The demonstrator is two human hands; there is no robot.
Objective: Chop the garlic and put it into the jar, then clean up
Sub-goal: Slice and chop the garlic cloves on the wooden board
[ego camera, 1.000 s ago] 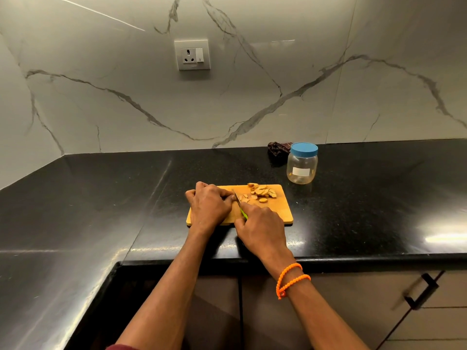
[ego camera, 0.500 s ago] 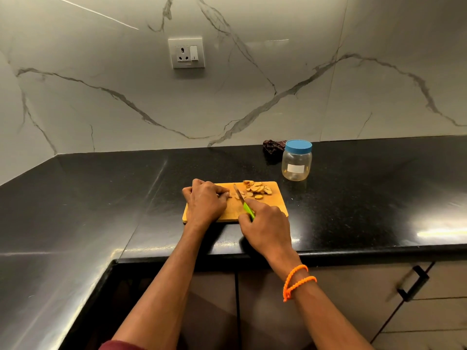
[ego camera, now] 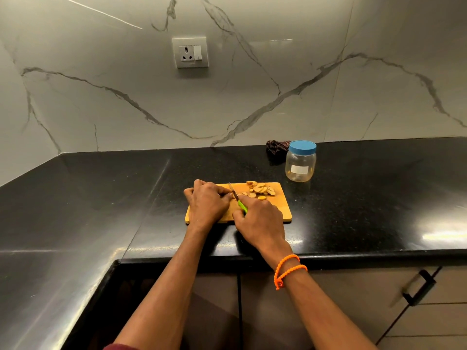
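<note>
Garlic (ego camera: 260,190) part-sliced, pile at upper right of the cutting board (ego camera: 280,210) mid-frame, left hand (ego camera: 206,204) curled pinning the uncut piece, right hand (ego camera: 260,218) grip clamped on the knife (ego camera: 237,198), jar (ego camera: 300,161) lidded upper right on the bench (ego camera: 101,198); filling and cleanup remain.

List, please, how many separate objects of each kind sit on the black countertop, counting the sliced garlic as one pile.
Cutting board: 1
Knife: 1
Garlic pile: 1
Jar: 1
Dark cloth: 1
Total: 5
</note>
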